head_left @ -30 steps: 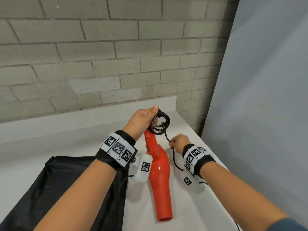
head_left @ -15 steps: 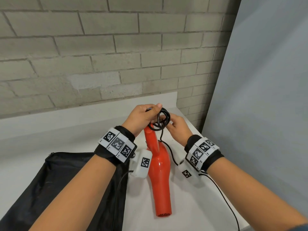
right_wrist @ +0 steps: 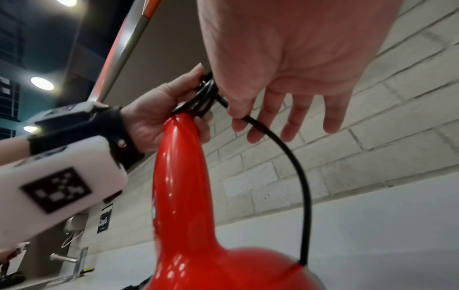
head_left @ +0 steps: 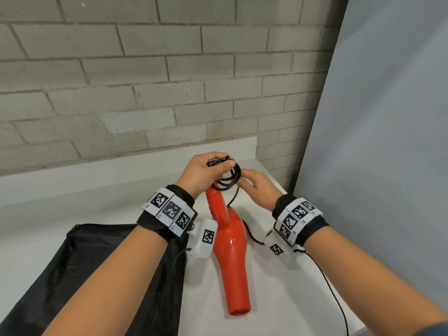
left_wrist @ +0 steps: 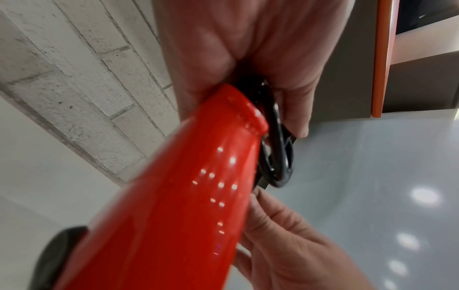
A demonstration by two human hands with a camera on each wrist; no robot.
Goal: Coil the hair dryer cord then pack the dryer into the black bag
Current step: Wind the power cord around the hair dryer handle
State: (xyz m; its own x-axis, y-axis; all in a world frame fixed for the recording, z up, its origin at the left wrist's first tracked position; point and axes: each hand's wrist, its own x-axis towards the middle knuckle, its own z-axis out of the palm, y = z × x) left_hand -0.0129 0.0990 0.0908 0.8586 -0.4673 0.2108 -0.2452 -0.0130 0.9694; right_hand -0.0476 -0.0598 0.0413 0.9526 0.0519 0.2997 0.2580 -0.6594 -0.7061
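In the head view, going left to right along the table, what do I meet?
black bag → left hand gripping the coiled cord → red hair dryer → right hand at the coil → loose cord trailing off the near right edge.

There are two hands at work, a left hand and a right hand, close together. One red hair dryer lies between the two forearms, its handle end up at the left hand. One black cord runs from it, gathered in several loops at the left hand; I cannot count them exactly. One black bag lies under the left forearm on the one white counter.
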